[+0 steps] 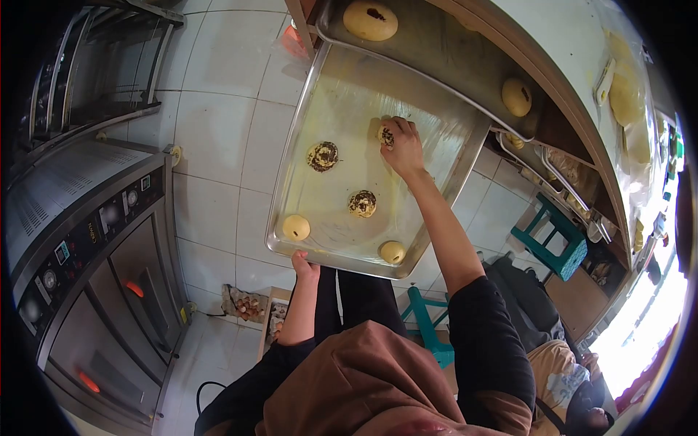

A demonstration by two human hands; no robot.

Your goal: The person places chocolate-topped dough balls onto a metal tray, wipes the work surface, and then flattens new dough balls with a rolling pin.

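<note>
Just under right hand (402,149) — pale dough round (386,136), dark-speckled, on steel tray (342,94)

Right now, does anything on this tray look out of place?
Nothing spilled or damaged. The tray juts out over the floor, with the left hand holding its near rim. Its five dough rounds are unevenly spaced: three have dark topping, two are plain. The right hand touches one topped round.
</note>
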